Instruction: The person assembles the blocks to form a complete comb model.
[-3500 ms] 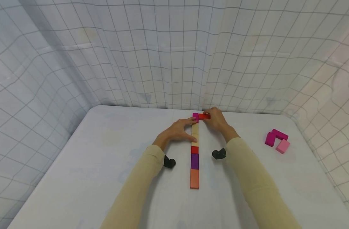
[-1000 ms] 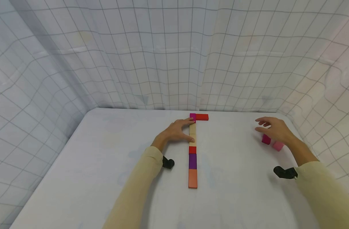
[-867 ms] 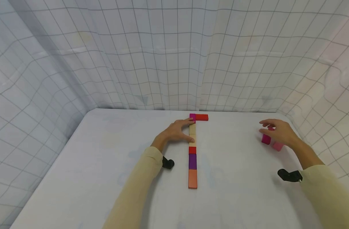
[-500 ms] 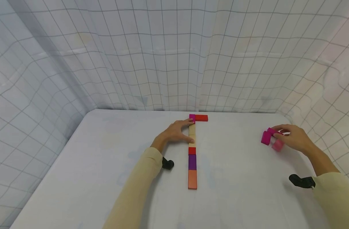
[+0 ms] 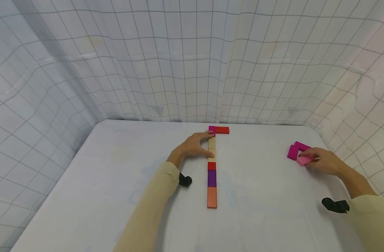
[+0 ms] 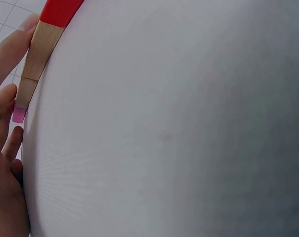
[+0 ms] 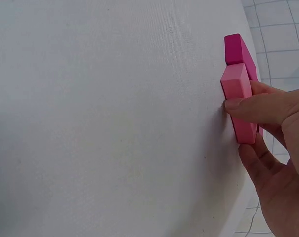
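In the head view a line of blocks runs toward the person: magenta block (image 5: 212, 129), two wooden blocks (image 5: 212, 142), red block (image 5: 212, 166), purple block (image 5: 212, 178) and orange block (image 5: 212, 197). A longer red block (image 5: 222, 130) juts right from the magenta one. My left hand (image 5: 193, 144) lies beside the line, thumb and fingers spread, fingertips at the magenta block and thumb at a wooden block (image 6: 43, 52). At the right, my right hand (image 5: 327, 161) pinches a pink block (image 7: 237, 83) between thumb and fingers. Two magenta blocks (image 5: 293, 152) lie against it, one partly hidden.
All of this is on a white table (image 5: 141, 196). Grid-patterned white curtains (image 5: 192, 63) hang behind it and along both sides. Black camera mounts (image 5: 335, 205) stick out from both wrists.
My right hand has left the long red block, travelled right to the loose blocks, and now grips the pink block, which has tilted. The left hand stays put at the line.
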{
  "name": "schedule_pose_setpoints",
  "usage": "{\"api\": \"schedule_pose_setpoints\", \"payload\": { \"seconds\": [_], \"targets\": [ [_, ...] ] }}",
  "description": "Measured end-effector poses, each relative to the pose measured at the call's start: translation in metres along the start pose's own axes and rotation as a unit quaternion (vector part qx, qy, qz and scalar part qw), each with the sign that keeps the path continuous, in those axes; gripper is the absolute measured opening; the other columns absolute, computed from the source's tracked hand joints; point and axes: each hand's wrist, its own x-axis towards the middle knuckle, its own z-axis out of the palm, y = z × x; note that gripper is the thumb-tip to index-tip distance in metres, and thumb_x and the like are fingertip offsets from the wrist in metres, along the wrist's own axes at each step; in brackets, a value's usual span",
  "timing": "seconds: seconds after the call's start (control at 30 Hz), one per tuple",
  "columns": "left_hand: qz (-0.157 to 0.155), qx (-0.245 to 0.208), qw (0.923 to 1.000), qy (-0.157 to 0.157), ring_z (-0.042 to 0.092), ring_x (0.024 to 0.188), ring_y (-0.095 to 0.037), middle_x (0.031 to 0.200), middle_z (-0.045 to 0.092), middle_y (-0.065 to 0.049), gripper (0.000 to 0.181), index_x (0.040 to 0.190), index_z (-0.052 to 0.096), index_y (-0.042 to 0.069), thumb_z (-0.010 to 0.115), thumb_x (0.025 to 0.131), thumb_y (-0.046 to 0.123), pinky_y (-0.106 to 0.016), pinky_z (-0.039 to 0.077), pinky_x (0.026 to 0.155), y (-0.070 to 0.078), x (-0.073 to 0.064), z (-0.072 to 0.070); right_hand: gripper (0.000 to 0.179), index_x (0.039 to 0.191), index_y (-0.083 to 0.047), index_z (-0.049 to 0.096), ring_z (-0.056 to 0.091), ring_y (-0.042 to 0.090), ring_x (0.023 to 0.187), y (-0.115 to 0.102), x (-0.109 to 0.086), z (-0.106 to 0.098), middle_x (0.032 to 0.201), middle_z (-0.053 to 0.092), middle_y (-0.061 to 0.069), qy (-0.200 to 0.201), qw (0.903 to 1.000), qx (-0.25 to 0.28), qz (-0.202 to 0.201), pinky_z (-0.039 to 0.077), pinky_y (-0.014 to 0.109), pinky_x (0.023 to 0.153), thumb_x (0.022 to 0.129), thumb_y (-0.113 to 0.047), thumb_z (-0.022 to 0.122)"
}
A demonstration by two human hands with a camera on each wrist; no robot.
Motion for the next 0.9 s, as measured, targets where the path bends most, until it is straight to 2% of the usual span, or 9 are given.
{"api": "schedule_pose_setpoints", "payload": {
  "seconds": [0.13, 0.23, 0.37, 0.57, 0.77, 0.9],
  "targets": [
    [-0.001, 0.0, 1.0, -0.001, 0.023, 0.153, -0.022, 0.167, 0.03, 0.005, 0.091, 0.16, 0.043, 0.03, 0.085, 0.081, 0.05, -0.055, 0.023, 0.121, -0.001, 0.0, 0.0, 0.042, 0.126, 0.006, 0.065, 0.054, 0.048, 0.103, 0.001, 0.001, -0.001, 0.119, 0.058, 0.033, 0.0, 1.0, -0.001, 0.004, 0.057, 0.046, 0.075, 0.091, -0.011, 0.079],
    [-0.002, -0.003, 1.0, -0.001, 0.023, 0.153, -0.022, 0.167, 0.03, 0.005, 0.091, 0.16, 0.043, 0.03, 0.086, 0.081, 0.05, -0.055, 0.023, 0.121, -0.001, 0.0, -0.001, 0.047, 0.127, 0.007, 0.064, 0.053, 0.044, 0.1, 0.001, 0.002, -0.002, 0.114, 0.059, 0.029, -0.01, 0.9998, 0.007, 0.016, 0.054, 0.038, 0.071, 0.09, -0.017, 0.081],
    [-0.006, -0.006, 1.0, 0.001, 0.024, 0.152, -0.023, 0.167, 0.03, 0.004, 0.091, 0.159, 0.044, 0.031, 0.086, 0.081, 0.049, -0.056, 0.024, 0.12, 0.0, -0.001, -0.001, 0.054, 0.129, 0.008, 0.065, 0.052, 0.041, 0.1, 0.001, 0.002, -0.005, 0.112, 0.059, 0.025, -0.021, 0.9994, 0.013, 0.026, 0.052, 0.036, 0.069, 0.089, -0.025, 0.082],
    [-0.009, -0.007, 0.9999, -0.001, 0.024, 0.152, -0.024, 0.167, 0.031, 0.003, 0.091, 0.159, 0.045, 0.03, 0.087, 0.08, 0.05, -0.056, 0.024, 0.12, 0.001, -0.005, -0.002, 0.05, 0.129, 0.008, 0.065, 0.049, 0.038, 0.102, -0.003, 0.004, -0.01, 0.118, 0.058, 0.025, -0.017, 0.9996, 0.023, 0.008, 0.05, 0.033, 0.069, 0.094, -0.025, 0.079],
    [-0.004, -0.001, 1.0, -0.005, 0.023, 0.153, -0.022, 0.167, 0.03, 0.006, 0.091, 0.159, 0.043, 0.031, 0.085, 0.081, 0.051, -0.055, 0.023, 0.121, 0.0, -0.004, -0.001, 0.051, 0.13, 0.01, 0.064, 0.052, 0.039, 0.107, -0.016, 0.009, -0.016, 0.125, 0.058, 0.026, -0.013, 0.9992, 0.036, -0.008, 0.051, 0.033, 0.074, 0.095, -0.024, 0.077],
    [-0.002, -0.003, 1.0, -0.004, 0.023, 0.153, -0.023, 0.167, 0.03, 0.004, 0.091, 0.159, 0.043, 0.03, 0.085, 0.081, 0.051, -0.056, 0.023, 0.121, 0.0, -0.002, -0.001, 0.046, 0.127, 0.008, 0.068, 0.053, 0.038, 0.108, -0.03, 0.02, -0.018, 0.126, 0.062, 0.027, -0.005, 0.9993, 0.028, -0.025, 0.051, 0.032, 0.077, 0.094, -0.022, 0.078]
  ]
}}
